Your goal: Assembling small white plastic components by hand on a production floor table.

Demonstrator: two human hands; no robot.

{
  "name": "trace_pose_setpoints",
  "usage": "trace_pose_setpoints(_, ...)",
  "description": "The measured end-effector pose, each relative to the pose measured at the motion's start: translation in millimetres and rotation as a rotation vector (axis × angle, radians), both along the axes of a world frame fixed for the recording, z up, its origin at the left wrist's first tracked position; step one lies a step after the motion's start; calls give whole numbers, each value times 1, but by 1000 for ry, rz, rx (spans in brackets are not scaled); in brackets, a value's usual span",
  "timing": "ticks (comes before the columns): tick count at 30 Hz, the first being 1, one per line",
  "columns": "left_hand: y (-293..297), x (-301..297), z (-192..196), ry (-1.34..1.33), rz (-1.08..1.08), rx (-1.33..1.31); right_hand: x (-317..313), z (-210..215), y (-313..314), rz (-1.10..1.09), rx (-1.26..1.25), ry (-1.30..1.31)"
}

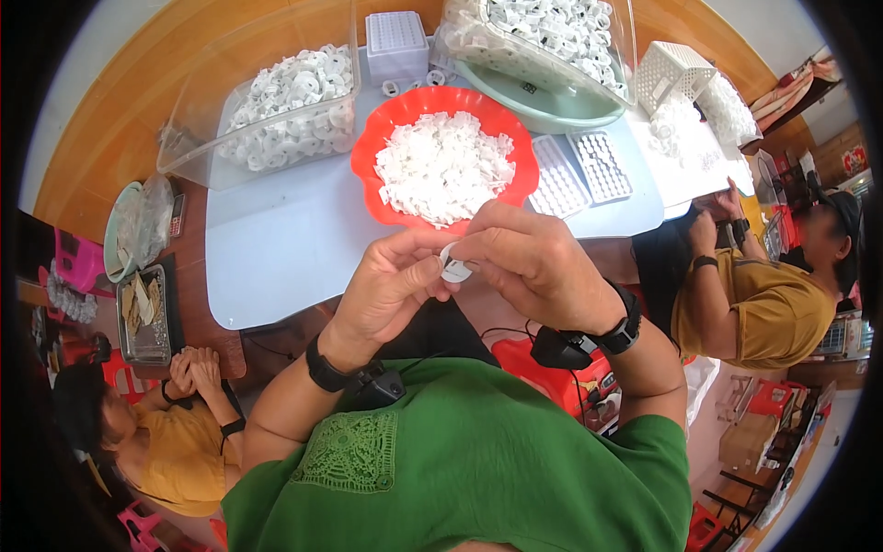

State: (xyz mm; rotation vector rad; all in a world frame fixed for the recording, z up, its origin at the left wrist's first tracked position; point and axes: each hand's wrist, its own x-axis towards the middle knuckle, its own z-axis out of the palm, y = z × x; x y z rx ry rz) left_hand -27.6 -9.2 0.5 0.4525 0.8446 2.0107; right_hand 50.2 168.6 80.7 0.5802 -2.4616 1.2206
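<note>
A small round white plastic piece point(455, 270) with a dark gap in it is held between both hands, just in front of the table's near edge. My left hand point(391, 281) pinches it from the left with thumb and fingers. From the right, the fingertips of my right hand point(538, 262) close on its upper edge; whether they also hold a smaller part is hidden. Right beyond my hands stands a red wavy-rimmed bowl point(368, 170), heaped with small flat white pieces point(441, 161).
On the pale blue table point(267, 267), a clear bin point(193, 161) of round white parts stands back left. Another clear bin point(625, 55) rests over a green basin point(561, 120). White trays point(600, 167) lie right of the bowl. Co-workers sit at left point(179, 451) and right point(759, 308).
</note>
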Motion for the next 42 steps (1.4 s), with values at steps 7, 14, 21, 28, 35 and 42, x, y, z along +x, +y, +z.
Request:
trace_pose_setpoints(7,1,1,-1,2,17,-10,0,-7,-2,-24,72,62)
trace_pose_setpoints(14,2,1,3,63,26,0,3,-17,-6,-182,-17,80)
trace_pose_setpoints(21,3,8,7,140,112,-102,5,-27,-9,-227,-10,151)
trace_pose_setpoints(28,3,10,11,311,171,-160,12,-24,-12,-352,-124,-132)
trace_pose_setpoints(35,5,18,14,509,351,-343,9,-43,-21,-352,-118,86)
trace_pose_setpoints(42,6,20,9,537,486,-348,3,-51,-33,-396,-111,190)
